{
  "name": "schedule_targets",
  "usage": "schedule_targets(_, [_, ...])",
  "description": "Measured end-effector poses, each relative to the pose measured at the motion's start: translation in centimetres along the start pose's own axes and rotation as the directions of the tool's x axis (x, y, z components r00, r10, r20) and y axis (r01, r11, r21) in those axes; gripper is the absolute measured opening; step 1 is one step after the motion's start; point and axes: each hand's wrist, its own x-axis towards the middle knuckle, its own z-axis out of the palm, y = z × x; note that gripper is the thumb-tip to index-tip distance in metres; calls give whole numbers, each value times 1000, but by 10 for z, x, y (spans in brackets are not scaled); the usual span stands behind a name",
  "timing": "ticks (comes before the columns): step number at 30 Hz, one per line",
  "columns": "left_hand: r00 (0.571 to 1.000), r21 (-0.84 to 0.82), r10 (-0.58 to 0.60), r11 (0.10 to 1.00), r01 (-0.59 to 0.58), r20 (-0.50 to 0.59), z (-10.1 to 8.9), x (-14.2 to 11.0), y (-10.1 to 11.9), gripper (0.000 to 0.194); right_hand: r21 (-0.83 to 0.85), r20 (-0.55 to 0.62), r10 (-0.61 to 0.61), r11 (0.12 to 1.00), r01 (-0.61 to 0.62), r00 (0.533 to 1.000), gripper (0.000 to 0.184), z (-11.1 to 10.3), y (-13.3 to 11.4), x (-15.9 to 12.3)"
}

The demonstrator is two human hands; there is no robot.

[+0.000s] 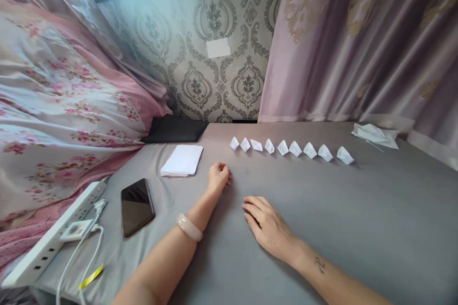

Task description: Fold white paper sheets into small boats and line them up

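My left hand (219, 175) rests on the grey cloth with its fingers curled in, and nothing shows in it. Just beyond it to the left lies a stack of white paper sheets (182, 159). Lower and to the right, my right hand (265, 221) lies palm down on the cloth, fingers stretched out and holding nothing. Several small folded white papers, shaped like paper boats (283, 148), stand in a row across the back, apart from both hands. One of them, a folded paper (256, 145) near the row's left end, looks flatter than the others.
A phone (138, 207) lies at left, beside a white power strip (53, 238) with plugged-in cables. Behind the sheets is a black flat item (175, 128). Crumpled white paper (375, 135) lies at back right. Floral fabric (64, 105) borders the left; a curtain (343, 47) hangs behind.
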Motion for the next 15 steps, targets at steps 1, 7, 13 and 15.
schedule_targets(1, [1000, 14, 10, 1000, -10, 0, 0, -1, 0, 6, -3, -8, -7, 1000, 7, 1000, 26, 1, 1, 0])
schedule_targets(7, [994, 148, -12, 989, -4, 104, -20, -12, 9, 8, -6, -32, -59, 998, 59, 998, 23, 1, 3, 1])
schedule_targets(13, [1000, 425, 5, 905, -4, -2, -87, -6, 22, 17, -13, -19, -79, 997, 79, 997, 23, -1, 3, -2])
schedule_targets(15, [996, 542, 47, 841, 0, -73, -115, 1, 27, 22, -17, -19, -79, 997, 79, 997, 24, -1, 3, -2])
